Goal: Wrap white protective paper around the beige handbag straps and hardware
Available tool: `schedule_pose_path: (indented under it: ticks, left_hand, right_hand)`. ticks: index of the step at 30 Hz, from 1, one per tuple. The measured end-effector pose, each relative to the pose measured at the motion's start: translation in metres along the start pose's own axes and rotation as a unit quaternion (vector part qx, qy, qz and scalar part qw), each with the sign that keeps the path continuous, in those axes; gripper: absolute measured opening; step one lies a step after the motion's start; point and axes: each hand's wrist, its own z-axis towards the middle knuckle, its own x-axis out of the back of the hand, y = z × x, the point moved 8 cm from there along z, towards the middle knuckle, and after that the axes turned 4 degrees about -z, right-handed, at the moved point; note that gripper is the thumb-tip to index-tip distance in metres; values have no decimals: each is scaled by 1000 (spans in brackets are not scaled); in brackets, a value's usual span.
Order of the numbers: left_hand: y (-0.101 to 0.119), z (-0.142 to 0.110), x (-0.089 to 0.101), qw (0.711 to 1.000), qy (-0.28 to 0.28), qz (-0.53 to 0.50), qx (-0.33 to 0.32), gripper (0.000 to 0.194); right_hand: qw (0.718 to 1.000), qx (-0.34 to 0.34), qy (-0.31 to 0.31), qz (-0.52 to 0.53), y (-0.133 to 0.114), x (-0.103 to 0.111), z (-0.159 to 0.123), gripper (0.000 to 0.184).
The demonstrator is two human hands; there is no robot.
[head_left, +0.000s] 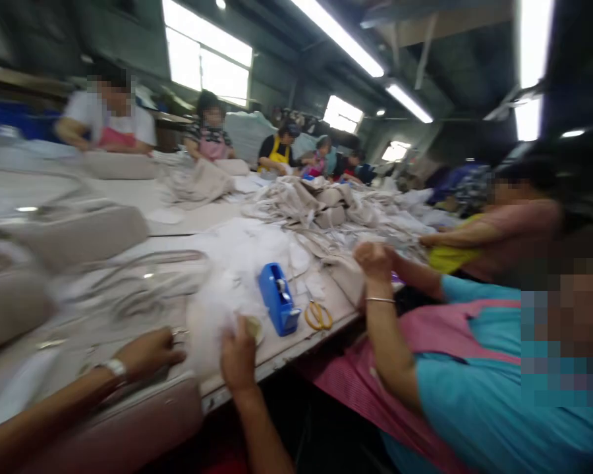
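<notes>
White wrapping (210, 313) lies loose on the table (271, 349) between my two hands, seen from the head camera at a crowded workbench. My right hand (238, 359) is raised at the wrapping's near edge, its fingers partly curled and close together beside a pale round object (254, 329); blur hides whether I have the film pinched. My left hand (151, 354) reaches in above a beige handbag (133, 428), fingers bent, thumb low; I cannot tell if they grip anything. Just right of my right hand stands a blue tape dispenser (279, 299), with yellow-handled scissors (319, 316) beside it. At my right, a co-worker in a turquoise shirt (464, 395) sits with both hands raised over the table's edge. Handling film this thin well, I judge, calls for a light fingertip pinch, a steadying left hand, and keeping the sheet smooth and clear of the dispenser.
</notes>
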Motion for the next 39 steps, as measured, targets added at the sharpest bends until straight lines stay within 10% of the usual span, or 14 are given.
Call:
schedule_pose_path:
  ticks: [6, 15, 24, 31, 39]
  left_hand:
    - [-17, 15, -2, 983, 36, -147, 108, 28]
    - [36, 5, -1, 916, -29, -397, -56, 34]
    - [54, -12, 45, 954, 201, -103, -195, 21]
    - [41, -1, 31, 945, 31, -282, -160, 35]
    - [40, -8, 39, 945, 78, -293, -123, 34]
  right_hand:
    - [995, -66, 15, -70, 27, 12, 11, 45]
    - [996, -69, 25, -51, 25, 3, 34, 52]
    - [922, -58, -184, 334, -19, -61, 40, 48]
    - [897, -78, -236, 365, -29, -59, 28, 53]
    - [907, -102, -233, 336, -37, -67, 29, 50]
